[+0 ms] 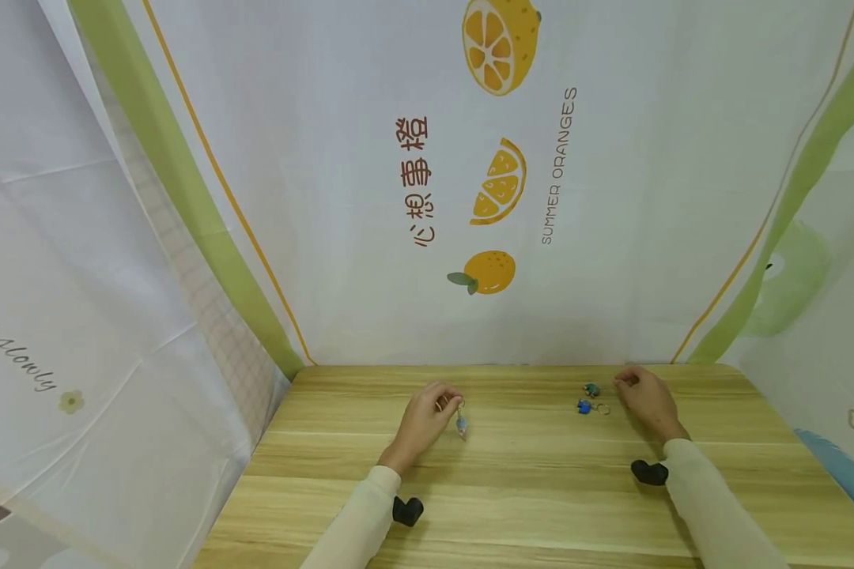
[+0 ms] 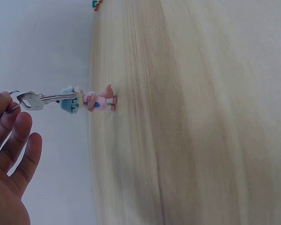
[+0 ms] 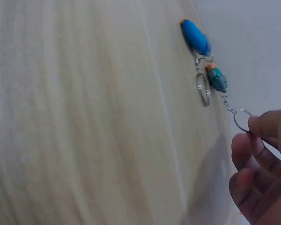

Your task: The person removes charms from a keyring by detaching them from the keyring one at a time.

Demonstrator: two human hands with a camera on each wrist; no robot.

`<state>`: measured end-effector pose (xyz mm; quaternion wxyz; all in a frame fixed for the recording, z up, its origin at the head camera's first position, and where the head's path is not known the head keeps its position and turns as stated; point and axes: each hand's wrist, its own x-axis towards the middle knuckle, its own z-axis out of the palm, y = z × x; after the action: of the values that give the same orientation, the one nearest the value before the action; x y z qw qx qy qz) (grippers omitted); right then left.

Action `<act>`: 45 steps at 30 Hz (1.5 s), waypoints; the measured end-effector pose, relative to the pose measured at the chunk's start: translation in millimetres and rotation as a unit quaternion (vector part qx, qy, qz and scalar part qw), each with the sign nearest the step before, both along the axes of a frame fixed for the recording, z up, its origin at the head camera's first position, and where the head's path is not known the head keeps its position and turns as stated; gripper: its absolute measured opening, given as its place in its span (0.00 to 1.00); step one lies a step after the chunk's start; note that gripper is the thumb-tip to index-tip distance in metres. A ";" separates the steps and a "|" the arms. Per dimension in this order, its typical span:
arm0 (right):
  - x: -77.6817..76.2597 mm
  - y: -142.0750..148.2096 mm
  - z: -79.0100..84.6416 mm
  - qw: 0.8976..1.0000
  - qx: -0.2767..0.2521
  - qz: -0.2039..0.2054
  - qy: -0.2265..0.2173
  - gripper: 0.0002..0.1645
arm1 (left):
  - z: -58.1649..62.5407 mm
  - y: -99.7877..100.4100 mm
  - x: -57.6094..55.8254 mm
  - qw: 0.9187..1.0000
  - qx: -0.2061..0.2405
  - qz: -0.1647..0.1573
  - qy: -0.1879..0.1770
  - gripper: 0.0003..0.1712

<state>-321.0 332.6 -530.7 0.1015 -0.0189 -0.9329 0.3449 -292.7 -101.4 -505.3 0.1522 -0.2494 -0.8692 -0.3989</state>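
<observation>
My left hand (image 1: 427, 415) pinches the ring of a keychain, which hangs over the table. A silver key (image 2: 40, 100) and a small figurine (image 2: 96, 101) with a blue-green head and pink body dangle from that ring. On the right, my right hand (image 1: 648, 401) pinches a metal ring (image 3: 241, 121) between thumb and fingertip. A short chain links this ring to a green figurine keychain (image 3: 217, 78), low at the table's far side. Beside it lies a blue keychain (image 1: 584, 407) with its own loose ring (image 3: 203, 89), untouched by either hand.
The wood-grain table (image 1: 512, 490) ends at a white curtain (image 1: 370, 316) printed with oranges. More printed cloth (image 1: 114, 316) hangs along the left side. A black wrist mount (image 1: 407, 511) sits at the left cuff, and another black mount (image 1: 649, 472) at the right.
</observation>
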 end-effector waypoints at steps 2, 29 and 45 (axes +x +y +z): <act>0.7 1.2 -1.4 1.000 0.002 -0.008 -0.008 0.18 | 0.0 0.1 0.0 1.000 0.000 -0.001 0.000 0.06; 3.7 0.4 -10.1 0.999 0.008 -0.028 -0.024 0.16 | 3.9 -1.2 0.8 1.000 0.002 -0.004 -0.010 0.07; -6.1 -66.7 12.8 0.995 -0.042 0.086 0.038 0.16 | 2.0 2.9 -2.6 1.000 0.005 -0.005 -0.016 0.09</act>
<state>-327.1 265.9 -517.9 0.1055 0.0706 -0.9113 0.3916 -295.3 -98.5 -503.3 0.1379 -0.2466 -0.8684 -0.4075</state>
